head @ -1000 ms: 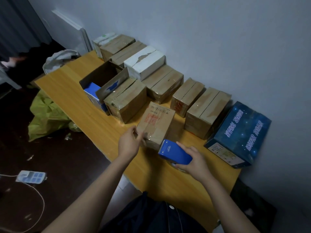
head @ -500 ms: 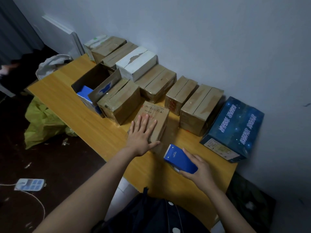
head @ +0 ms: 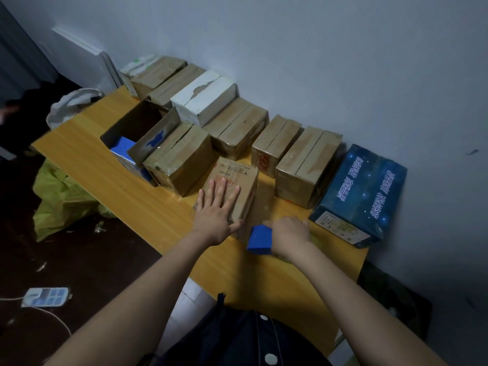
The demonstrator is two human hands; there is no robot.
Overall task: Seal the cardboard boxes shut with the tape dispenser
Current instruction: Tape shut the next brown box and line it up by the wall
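Note:
A small brown cardboard box (head: 239, 175) with red print lies near the front of the wooden table (head: 87, 165). My left hand (head: 216, 207) presses flat on its top, fingers straight and spread. My right hand (head: 289, 235) grips the blue tape dispenser (head: 260, 239) at the box's near right corner, low by the table. The dispenser's front end is hidden behind the box edge and my hand.
Several taped brown boxes (head: 306, 162) and a white box (head: 204, 100) line the wall. An open box (head: 137, 130) with blue contents stands at the left. A dark blue printed box (head: 367, 191) sits at the right. A power strip (head: 46, 297) and a green bag (head: 60, 199) lie on the floor.
My left hand went from the box's side to lying flat on its top. My right hand swung the dispenser over and brought it against the box's near corner.

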